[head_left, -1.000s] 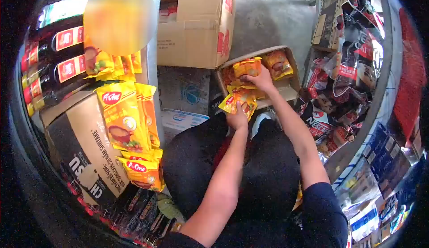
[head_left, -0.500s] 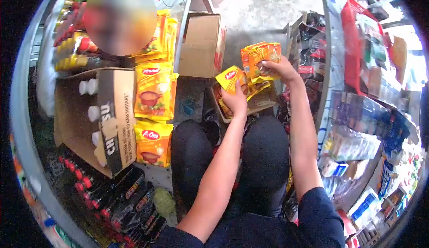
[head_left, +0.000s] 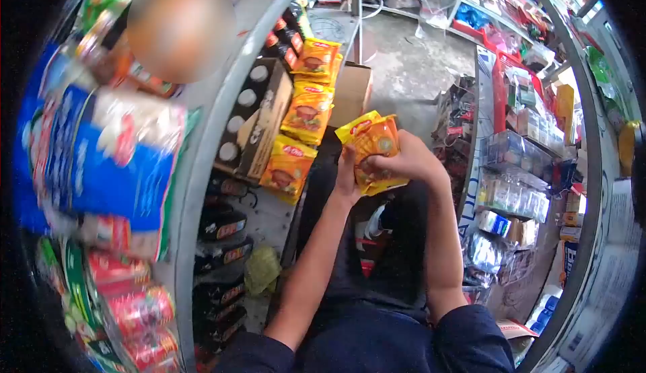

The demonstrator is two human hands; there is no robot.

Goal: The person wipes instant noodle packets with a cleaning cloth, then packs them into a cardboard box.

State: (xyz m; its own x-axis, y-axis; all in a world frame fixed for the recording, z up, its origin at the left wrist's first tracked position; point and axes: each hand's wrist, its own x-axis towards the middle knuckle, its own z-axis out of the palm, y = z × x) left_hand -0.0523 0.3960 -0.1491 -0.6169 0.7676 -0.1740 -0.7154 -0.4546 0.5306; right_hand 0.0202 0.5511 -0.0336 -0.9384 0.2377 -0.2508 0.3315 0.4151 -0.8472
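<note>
Packets [head_left: 371, 152] raised, clear of shelf edge [head_left: 292, 224].

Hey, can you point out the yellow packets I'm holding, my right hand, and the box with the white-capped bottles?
Yellow packets [head_left: 370, 137]: head view, front of the top packet.
Right hand [head_left: 412, 160]: head view, back.
Box [head_left: 270, 125]: head view, side panel.

The red labels say "A-One" on the yellow packs [head_left: 309, 112] just to the right of the brown box [head_left: 270, 121]. "A-One" is also on the held packs [head_left: 374, 152], farther right of that box. Well to the right of the box, big letters on a white strip [head_left: 469, 205] look like "ALDO". The words on the box and on the blue bag [head_left: 111, 161] left of it are too blurry to read.
</note>
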